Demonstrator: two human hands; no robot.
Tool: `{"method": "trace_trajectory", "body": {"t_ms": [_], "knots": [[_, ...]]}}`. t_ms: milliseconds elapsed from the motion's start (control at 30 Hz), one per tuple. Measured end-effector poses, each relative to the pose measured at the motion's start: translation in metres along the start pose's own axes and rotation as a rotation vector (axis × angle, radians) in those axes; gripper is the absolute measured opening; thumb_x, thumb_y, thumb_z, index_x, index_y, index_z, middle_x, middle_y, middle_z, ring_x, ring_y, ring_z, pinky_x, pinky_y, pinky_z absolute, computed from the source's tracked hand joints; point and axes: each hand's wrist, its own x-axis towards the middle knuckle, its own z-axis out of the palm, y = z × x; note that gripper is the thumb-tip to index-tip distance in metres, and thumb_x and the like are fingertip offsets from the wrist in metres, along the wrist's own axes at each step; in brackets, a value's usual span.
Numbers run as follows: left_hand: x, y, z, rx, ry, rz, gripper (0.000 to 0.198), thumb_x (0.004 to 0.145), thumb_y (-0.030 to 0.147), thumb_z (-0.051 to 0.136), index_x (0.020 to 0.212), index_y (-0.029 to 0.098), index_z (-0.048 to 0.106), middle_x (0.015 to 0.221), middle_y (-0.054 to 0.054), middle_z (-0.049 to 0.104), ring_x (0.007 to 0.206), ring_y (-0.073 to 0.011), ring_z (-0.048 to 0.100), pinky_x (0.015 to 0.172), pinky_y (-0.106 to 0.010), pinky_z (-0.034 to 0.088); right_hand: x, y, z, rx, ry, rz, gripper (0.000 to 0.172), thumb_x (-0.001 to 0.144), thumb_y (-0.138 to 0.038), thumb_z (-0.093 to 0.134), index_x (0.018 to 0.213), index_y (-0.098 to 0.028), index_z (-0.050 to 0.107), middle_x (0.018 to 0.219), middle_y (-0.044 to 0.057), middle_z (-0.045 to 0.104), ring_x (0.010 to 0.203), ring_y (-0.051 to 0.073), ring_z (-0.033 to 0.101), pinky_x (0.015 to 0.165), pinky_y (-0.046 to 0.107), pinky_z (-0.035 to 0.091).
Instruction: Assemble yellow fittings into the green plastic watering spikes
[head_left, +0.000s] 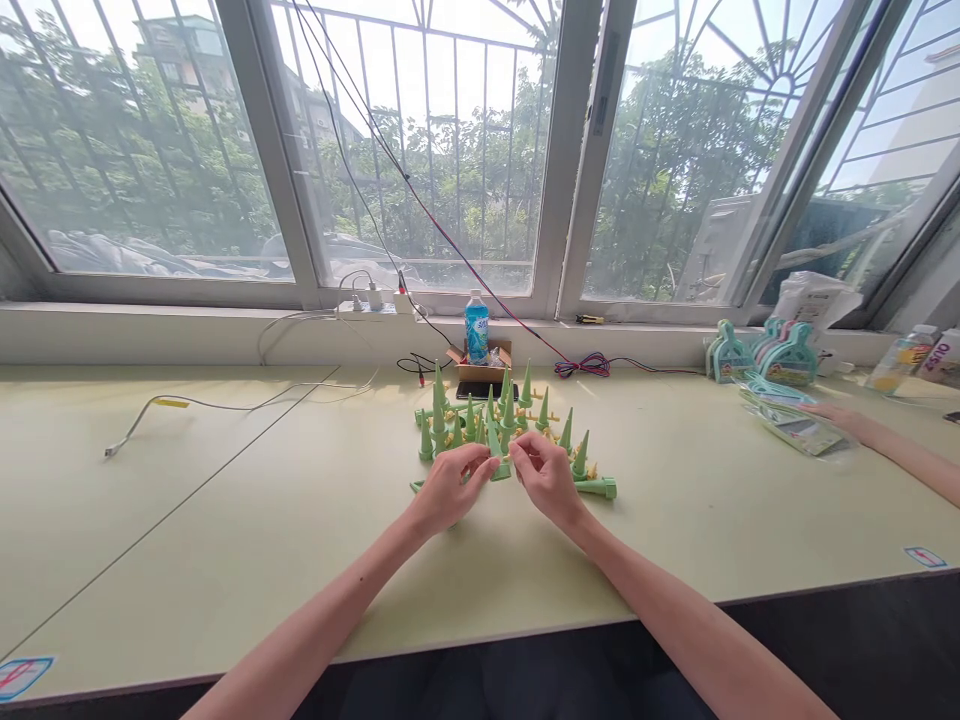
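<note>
Centrally, two bare hands meet over a pale yellow-green tabletop (247, 560), close to the near side of a cluster of upright, pointed green plastic cones (439, 415). Between the fingertips is one more tapered green plastic cone with a wider base, the held cone (494, 440). Its long axis runs upward, the narrow tip leaning slightly left and away from the person, the base low and towards the person. The left hand (454, 482) has its thumb and fingers closed together on this cone from the left, near the base. The right hand (547, 482), just to the right, has its fingertips pinched on a small yellow plastic piece (506, 458) at the cone's right side; whether the two parts touch cannot be told. Both hands are about equally near the cone. Another green cone (598, 488) lies on its side right of the right hand, wide end pointing right. Well apart, at far right, a co-worker's hand (840, 420) rests by clear plastic packets (795, 428).
</note>
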Motion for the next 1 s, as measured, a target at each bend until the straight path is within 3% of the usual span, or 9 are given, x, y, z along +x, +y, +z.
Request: {"method": "trace_trajectory", "body": {"t_ms": [267,633,733,867,1000], "knots": [[-0.0010,-0.0052,0.0025,0.041,0.041,0.040,0.020,0.090,0.036,0.057,0.082,0.018,0.059,0.071,0.000,0.057,0.062,-0.0126,0.047,0.058,-0.024,0.040,0.0015,0.0044,0.0006,0.003,0.004,0.042,0.030,0.089,-0.042,0.053,0.069,-0.020,0.051,0.050,-0.005,0.043,0.044,0.011,0.039,0.044,0.024,0.031],[0.0002,-0.0055,0.0050,0.033,0.120,0.047,0.015,0.089,0.035,0.060,0.089,0.019,0.062,0.080,0.000,0.059,0.064,-0.0119,0.052,0.060,-0.023,0.043,0.0018,0.0021,0.0011,0.005,0.015,0.048,0.030,0.090,-0.042,0.052,0.070,-0.020,0.048,0.052,-0.006,0.041,0.045,0.010,0.037,0.044,0.023,0.031],[0.0011,-0.0014,0.0035,0.002,0.152,0.000,0.022,0.094,0.038,0.051,0.093,0.019,0.060,0.077,0.000,0.061,0.063,-0.0119,0.053,0.060,-0.023,0.043,0.0020,0.0017,0.0011,0.031,0.037,0.042,0.029,0.091,-0.042,0.051,0.072,-0.020,0.048,0.056,-0.005,0.041,0.046,0.009,0.036,0.043,0.023,0.029],[0.0013,0.0030,0.0005,-0.043,0.171,-0.129,0.046,0.098,0.047,0.037,0.070,0.016,0.056,0.062,0.000,0.057,0.054,-0.0114,0.048,0.053,-0.022,0.038,0.0015,0.0020,0.0005,0.036,0.062,0.001,0.027,0.093,-0.040,0.051,0.076,-0.019,0.050,0.061,-0.005,0.040,0.046,0.008,0.034,0.042,0.022,0.028],[0.0011,0.0015,0.0017,-0.118,0.089,-0.253,0.065,0.097,0.055,0.031,0.054,0.015,0.058,0.051,-0.001,0.054,0.047,-0.0115,0.048,0.051,-0.023,0.038,0.0003,0.0011,-0.0002,0.018,0.046,-0.067,0.025,0.093,-0.038,0.051,0.077,-0.019,0.051,0.063,-0.004,0.040,0.047,0.007,0.031,0.042,0.022,0.027]]}}
